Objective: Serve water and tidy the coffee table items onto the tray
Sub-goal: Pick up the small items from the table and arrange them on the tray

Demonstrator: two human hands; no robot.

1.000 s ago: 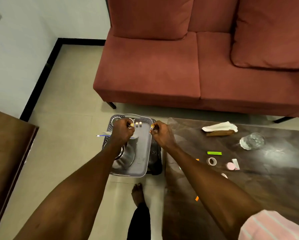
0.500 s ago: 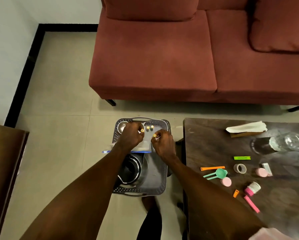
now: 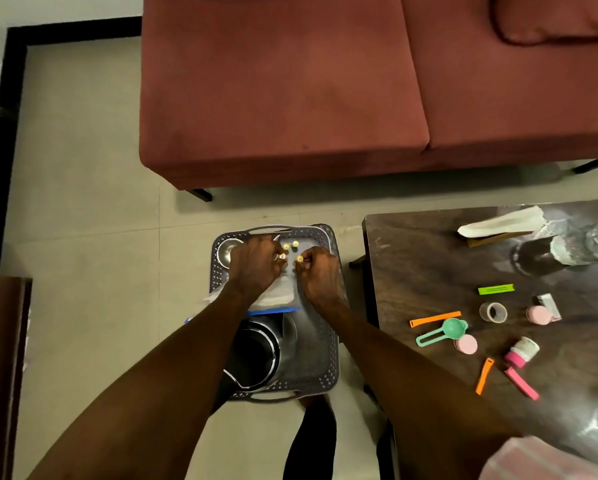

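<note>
Batteries, seemingly [image 3: 282, 256], pinched in both hands [image 3: 256, 263] above tray [image 3: 328, 379]

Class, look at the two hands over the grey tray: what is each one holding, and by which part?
Each of the left hand and right hand pinches one small yellow-tipped item at its fingertips; which part is gripped cannot be told.

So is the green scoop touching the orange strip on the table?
Touching: the head view shows the green scoop's bowl overlapping the right end of the orange strip, no gap between them.
</note>
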